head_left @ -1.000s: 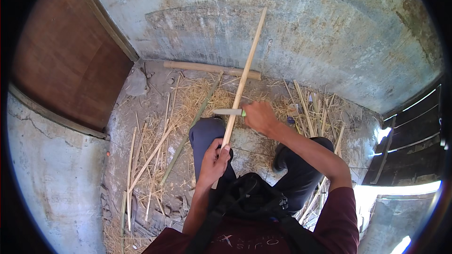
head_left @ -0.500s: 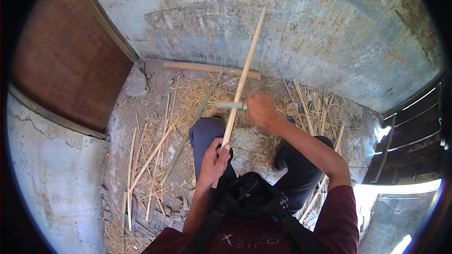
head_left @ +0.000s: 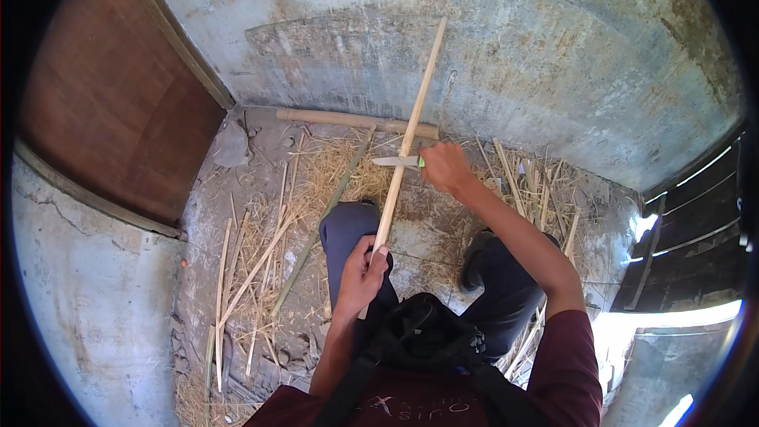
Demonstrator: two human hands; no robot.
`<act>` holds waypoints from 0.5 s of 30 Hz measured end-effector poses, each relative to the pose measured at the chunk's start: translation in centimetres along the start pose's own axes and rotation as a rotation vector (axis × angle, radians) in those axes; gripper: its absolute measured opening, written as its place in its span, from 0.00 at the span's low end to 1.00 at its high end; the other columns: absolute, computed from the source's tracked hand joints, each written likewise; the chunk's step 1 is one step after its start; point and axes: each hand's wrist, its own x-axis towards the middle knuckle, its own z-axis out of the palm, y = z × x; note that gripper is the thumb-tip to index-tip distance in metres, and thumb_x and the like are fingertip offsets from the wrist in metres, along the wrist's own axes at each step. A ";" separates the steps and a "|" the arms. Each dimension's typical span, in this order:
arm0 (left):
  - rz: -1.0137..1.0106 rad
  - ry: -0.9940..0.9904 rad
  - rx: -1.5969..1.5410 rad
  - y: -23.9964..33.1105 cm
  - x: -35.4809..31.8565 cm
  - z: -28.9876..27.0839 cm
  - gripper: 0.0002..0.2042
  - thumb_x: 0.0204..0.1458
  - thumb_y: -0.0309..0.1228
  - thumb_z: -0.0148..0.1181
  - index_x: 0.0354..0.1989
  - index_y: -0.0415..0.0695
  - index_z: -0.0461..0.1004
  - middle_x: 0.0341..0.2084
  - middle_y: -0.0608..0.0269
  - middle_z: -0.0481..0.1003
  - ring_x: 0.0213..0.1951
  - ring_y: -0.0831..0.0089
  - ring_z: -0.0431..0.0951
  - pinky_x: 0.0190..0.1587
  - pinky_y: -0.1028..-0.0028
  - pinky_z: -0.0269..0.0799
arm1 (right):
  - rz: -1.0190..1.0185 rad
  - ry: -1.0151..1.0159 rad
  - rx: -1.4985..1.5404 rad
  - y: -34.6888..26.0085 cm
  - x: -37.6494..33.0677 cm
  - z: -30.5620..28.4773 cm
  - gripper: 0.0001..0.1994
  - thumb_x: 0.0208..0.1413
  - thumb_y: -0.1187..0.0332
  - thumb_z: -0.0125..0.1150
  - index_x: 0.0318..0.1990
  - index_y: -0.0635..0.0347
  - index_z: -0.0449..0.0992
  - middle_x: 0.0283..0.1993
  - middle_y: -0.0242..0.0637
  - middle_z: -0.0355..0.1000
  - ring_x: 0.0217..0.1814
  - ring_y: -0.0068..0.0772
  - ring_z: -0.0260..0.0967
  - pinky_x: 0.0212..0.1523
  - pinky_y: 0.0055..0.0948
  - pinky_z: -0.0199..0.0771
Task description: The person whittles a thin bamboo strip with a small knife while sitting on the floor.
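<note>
Left hand [head_left: 362, 275]: closed around bamboo stick [head_left: 411, 122] | Right hand [head_left: 444, 168]: knife [head_left: 398, 161] gripped, blade laid against stick

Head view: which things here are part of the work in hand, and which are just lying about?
In use:
- long pale stick, gripped low by the left hand
- knife, blade laid against the stick, held by the right hand

Lying about:
- thick pole along the wall foot
- thin split strips on the floor
- straw and shavings
</note>
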 end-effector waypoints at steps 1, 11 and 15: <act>0.007 0.000 0.001 -0.1 0.1 -0.2 0.11 0.76 0.36 0.53 0.54 0.40 0.70 0.19 0.74 0.66 0.12 0.88 0.59 0.13 0.80 0.52 | 0.033 0.007 0.044 -0.4 -0.1 0.3 0.08 0.50 0.69 0.66 0.35 0.60 0.86 0.30 0.55 0.81 0.34 0.59 0.83 0.39 0.56 0.84; 0.012 0.008 0.014 -0.4 -0.2 -0.1 0.11 0.76 0.35 0.53 0.54 0.40 0.71 0.19 0.75 0.66 0.13 0.89 0.59 0.14 0.80 0.52 | -0.017 -0.015 0.053 -1.1 -0.9 -0.2 0.08 0.49 0.69 0.65 0.33 0.62 0.85 0.30 0.56 0.81 0.34 0.61 0.83 0.39 0.55 0.84; 0.000 -0.003 -0.002 0.1 0.1 -0.5 0.10 0.76 0.35 0.54 0.54 0.41 0.71 0.19 0.75 0.66 0.13 0.89 0.59 0.14 0.80 0.52 | 0.070 0.086 0.114 -0.5 -0.8 1.7 0.08 0.49 0.69 0.65 0.33 0.62 0.86 0.30 0.56 0.81 0.34 0.61 0.83 0.38 0.55 0.84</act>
